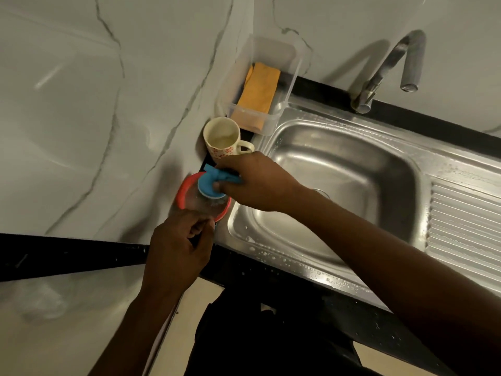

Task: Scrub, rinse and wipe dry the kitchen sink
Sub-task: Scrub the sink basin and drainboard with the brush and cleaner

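Note:
The steel kitchen sink [349, 169] fills the right half of the view, wet, with droplets along its front rim. To its left stands a round red-rimmed container [182, 195] of soapy stuff. My right hand [257, 183] grips a blue round scrubber [208, 184] and presses it into that container. My left hand [180, 248] is closed on the container's near edge, steadying it. The tap [393, 66] stands at the back of the sink; I see no water coming from it.
A cream mug with red flowers [223, 141] stands behind the container. A clear plastic box [267, 85] holding an orange cloth [260, 88] sits at the sink's back left corner. The ribbed draining board [466, 229] lies at right. Marble wall at left, black counter edge in front.

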